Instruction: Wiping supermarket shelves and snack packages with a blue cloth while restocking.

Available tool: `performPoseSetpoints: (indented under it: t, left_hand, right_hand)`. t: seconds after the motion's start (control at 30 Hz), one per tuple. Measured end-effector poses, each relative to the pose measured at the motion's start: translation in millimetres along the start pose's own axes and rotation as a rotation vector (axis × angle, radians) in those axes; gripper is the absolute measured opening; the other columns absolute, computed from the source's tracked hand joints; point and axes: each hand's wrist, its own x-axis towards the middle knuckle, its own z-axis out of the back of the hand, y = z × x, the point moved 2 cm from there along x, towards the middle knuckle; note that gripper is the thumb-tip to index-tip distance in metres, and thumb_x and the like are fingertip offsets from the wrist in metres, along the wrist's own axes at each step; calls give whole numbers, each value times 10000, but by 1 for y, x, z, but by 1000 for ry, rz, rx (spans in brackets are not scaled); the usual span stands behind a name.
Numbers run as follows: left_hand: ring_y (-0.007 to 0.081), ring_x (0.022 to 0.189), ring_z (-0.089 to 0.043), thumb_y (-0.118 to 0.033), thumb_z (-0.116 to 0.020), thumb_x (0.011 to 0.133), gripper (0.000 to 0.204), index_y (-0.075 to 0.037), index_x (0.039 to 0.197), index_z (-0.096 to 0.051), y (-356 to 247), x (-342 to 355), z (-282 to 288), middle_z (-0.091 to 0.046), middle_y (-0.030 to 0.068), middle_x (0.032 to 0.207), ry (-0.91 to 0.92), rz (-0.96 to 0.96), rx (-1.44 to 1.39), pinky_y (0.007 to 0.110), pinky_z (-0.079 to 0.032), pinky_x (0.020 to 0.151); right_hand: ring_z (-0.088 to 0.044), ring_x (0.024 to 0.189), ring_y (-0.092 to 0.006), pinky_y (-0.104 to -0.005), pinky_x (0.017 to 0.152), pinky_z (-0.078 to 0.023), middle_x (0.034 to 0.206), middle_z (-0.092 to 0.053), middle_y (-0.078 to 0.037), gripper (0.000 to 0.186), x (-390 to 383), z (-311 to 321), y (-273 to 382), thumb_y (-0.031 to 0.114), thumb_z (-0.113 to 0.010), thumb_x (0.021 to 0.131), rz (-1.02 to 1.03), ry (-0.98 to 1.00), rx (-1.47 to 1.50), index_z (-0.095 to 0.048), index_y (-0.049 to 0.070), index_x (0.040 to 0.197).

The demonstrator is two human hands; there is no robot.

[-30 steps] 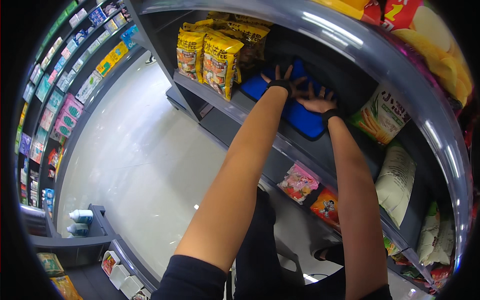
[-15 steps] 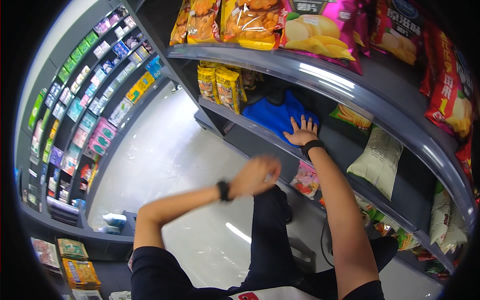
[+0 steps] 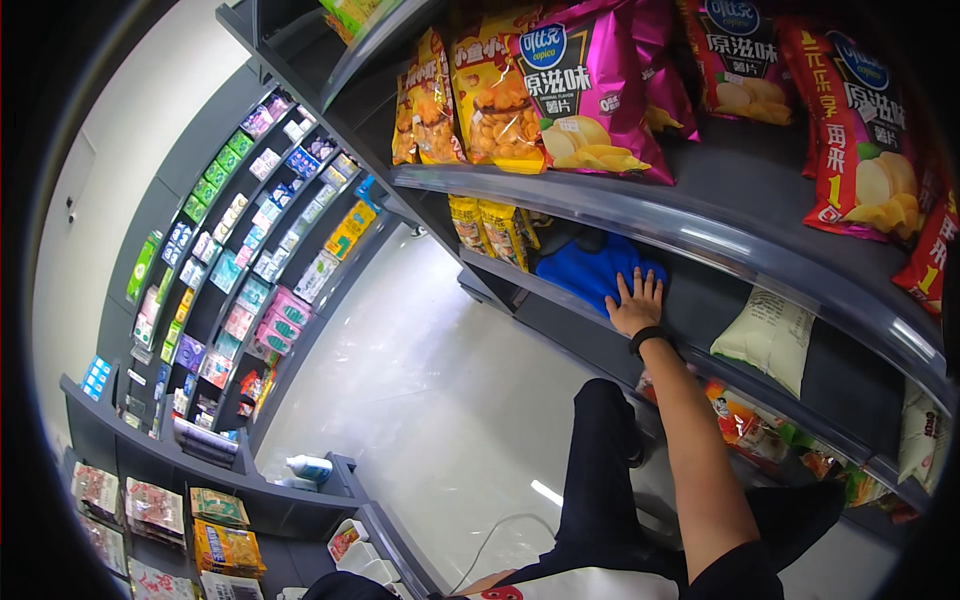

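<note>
My right hand (image 3: 636,305) lies flat, its fingers spread, on a blue cloth (image 3: 585,270) on the middle shelf; a dark band circles the wrist. Something black shows behind the cloth, partly hidden in shadow. To the left of the cloth stand yellow snack bags (image 3: 490,232). On the right, along the same shelf, lies a pale plump bag (image 3: 768,335). My left hand is out of view; only a sliver of skin shows at the lower edge, next to my dark sleeve.
Above my hand, a curved clear shelf edge (image 3: 640,205) bears pink chip bags (image 3: 590,95) and red ones (image 3: 855,150). More packets (image 3: 740,420) lie below. Across the aisle floor (image 3: 400,350) is a wall of stocked shelves (image 3: 235,270). Snack packs (image 3: 225,548) fill the lower left.
The view has shifted, and shelf goods sit farther right and lower. My left hand has dropped out of view. My right hand stays on the blue cloth; an orange-green packet beside it no longer shows.
</note>
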Motion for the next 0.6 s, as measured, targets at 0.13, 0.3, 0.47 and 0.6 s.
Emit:
performPoseSetpoints:
  t: [0.13, 0.3, 0.47, 0.6]
  left_hand:
    - [311, 963, -586, -173, -549, 877, 282, -44, 1127, -553, -1, 6, -1, -598, 143, 1063, 11, -16, 43, 391, -469, 866]
    - [314, 960, -587, -170, -540, 879, 277, -40, 1124, -548, 4, 11, -10, -597, 149, 1057, 33, -46, 103, 392, -474, 858]
    - [318, 952, -589, -155, -527, 875, 276, -34, 1123, -535, -17, 23, -1, -594, 158, 1046, 61, -25, 200, 394, -480, 842]
    - [316, 951, -590, -116, -517, 849, 317, -23, 1153, -519, -42, 19, 7, -590, 153, 1070, 27, -35, 216, 387, -485, 845]
  right_hand:
    - [-102, 1426, -349, -500, 1141, -8, 1548, -198, -97, 614, -1, -1, -5, 536, -325, 926, 10, -30, 27, -325, 239, 1464]
    - [-145, 1417, -349, -497, 1145, -29, 1529, -254, -99, 603, -8, -4, -12, 529, -342, 924, 68, -118, 54, -377, 219, 1440]
    - [-159, 1413, -349, -496, 1146, -37, 1520, -273, -100, 595, -10, -6, -18, 523, -348, 924, 68, -129, 60, -391, 217, 1432]
    - [-162, 1411, -350, -495, 1145, -40, 1526, -260, -98, 593, -14, -4, -18, 522, -343, 928, 80, -138, 51, -385, 217, 1435]
